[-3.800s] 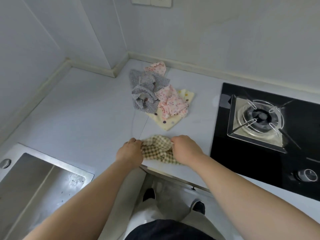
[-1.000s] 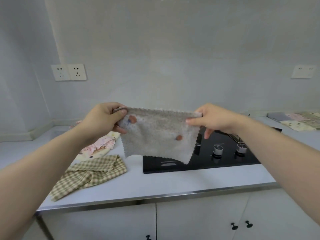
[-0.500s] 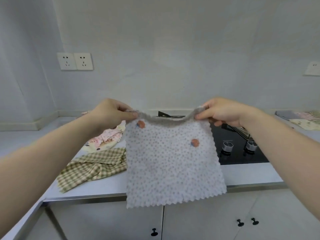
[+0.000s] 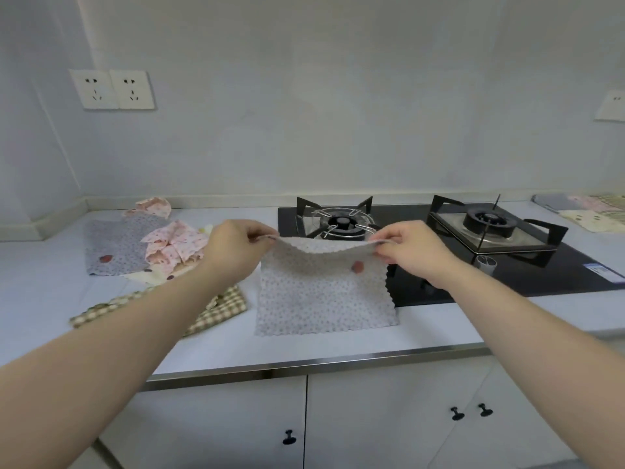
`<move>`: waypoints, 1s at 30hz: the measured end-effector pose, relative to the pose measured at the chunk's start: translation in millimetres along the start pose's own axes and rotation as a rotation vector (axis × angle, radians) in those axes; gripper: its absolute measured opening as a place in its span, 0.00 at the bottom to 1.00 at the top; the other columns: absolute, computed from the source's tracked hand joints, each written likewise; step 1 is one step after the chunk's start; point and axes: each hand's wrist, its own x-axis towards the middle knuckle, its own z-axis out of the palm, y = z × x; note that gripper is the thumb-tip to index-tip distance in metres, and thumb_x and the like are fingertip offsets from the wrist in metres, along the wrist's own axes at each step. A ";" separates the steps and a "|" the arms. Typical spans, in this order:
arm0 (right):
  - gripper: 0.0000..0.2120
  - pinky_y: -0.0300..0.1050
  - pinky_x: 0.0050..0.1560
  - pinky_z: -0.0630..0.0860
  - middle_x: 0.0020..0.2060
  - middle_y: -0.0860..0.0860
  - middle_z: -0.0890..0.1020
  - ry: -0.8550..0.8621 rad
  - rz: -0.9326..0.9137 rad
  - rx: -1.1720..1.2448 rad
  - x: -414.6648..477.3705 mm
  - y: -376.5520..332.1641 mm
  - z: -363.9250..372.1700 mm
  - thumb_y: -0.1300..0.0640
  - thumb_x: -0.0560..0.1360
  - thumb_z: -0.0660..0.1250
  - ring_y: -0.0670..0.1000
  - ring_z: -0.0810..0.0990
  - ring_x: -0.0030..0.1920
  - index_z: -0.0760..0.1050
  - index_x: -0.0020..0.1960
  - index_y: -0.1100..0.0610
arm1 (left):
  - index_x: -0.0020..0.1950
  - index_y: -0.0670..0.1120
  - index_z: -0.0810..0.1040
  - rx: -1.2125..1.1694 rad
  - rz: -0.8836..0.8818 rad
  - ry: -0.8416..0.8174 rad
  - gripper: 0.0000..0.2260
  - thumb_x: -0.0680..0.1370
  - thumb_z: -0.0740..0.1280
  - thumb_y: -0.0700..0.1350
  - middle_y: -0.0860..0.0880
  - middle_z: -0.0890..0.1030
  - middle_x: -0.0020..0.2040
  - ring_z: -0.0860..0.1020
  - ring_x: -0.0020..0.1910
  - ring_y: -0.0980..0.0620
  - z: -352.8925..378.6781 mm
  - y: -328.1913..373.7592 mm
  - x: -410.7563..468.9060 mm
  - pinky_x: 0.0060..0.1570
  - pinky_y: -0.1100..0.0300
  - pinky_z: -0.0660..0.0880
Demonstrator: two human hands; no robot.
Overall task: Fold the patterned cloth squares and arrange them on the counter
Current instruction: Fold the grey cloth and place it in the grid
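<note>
White tabletop (image 4: 304, 346) crosses the middle of the frame. At the centre, the left hand (image 4: 233, 252) and the right hand (image 4: 409, 252) each pinch an upper corner of the grey dotted cloth (image 4: 321, 299), and its lower part already lies flat. I judge that its fold is not yet made. At the left, the checked cloth (image 4: 220, 313) and the pink cloth (image 4: 176, 245) wait crumpled. At the far right, the folded cloths (image 4: 588, 211) seem arranged.

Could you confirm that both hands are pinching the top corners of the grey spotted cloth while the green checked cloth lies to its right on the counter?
Not quite. The head view shows the green checked cloth lying on the counter to the left of the grey spotted cloth, not its right. The left hand and right hand do pinch its top corners.
</note>
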 end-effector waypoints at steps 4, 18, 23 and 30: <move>0.15 0.45 0.42 0.81 0.46 0.41 0.86 -0.062 -0.112 -0.226 -35.3 31.4 21.0 0.59 0.76 0.66 0.50 0.84 0.40 0.83 0.49 0.39 | 0.47 0.53 0.86 -0.022 0.001 -0.049 0.07 0.77 0.73 0.41 0.62 0.85 0.47 0.82 0.47 0.65 13.8 -25.3 -44.9 0.51 0.64 0.79; 0.13 0.39 0.48 0.73 0.62 0.44 0.82 0.012 -0.240 -0.265 -66.9 80.4 53.6 0.64 0.75 0.65 0.47 0.81 0.56 0.70 0.42 0.46 | 0.43 0.49 0.84 0.122 0.228 -0.076 0.08 0.72 0.76 0.36 0.55 0.85 0.53 0.82 0.52 0.62 40.6 -67.5 -91.8 0.54 0.65 0.79; 0.11 0.45 0.53 0.77 0.61 0.44 0.82 0.033 -0.197 -0.223 -65.3 79.8 53.1 0.64 0.76 0.63 0.46 0.81 0.57 0.68 0.40 0.50 | 0.42 0.49 0.81 0.150 0.254 -0.091 0.08 0.72 0.74 0.36 0.55 0.85 0.53 0.82 0.54 0.63 41.2 -69.6 -93.1 0.53 0.62 0.79; 0.15 0.30 0.41 0.67 0.58 0.42 0.82 0.013 -0.202 -0.281 -63.3 79.5 52.7 0.64 0.75 0.63 0.35 0.78 0.43 0.65 0.37 0.48 | 0.40 0.48 0.80 0.209 0.277 -0.127 0.08 0.72 0.74 0.36 0.54 0.85 0.54 0.82 0.54 0.60 43.2 -72.6 -93.9 0.49 0.72 0.75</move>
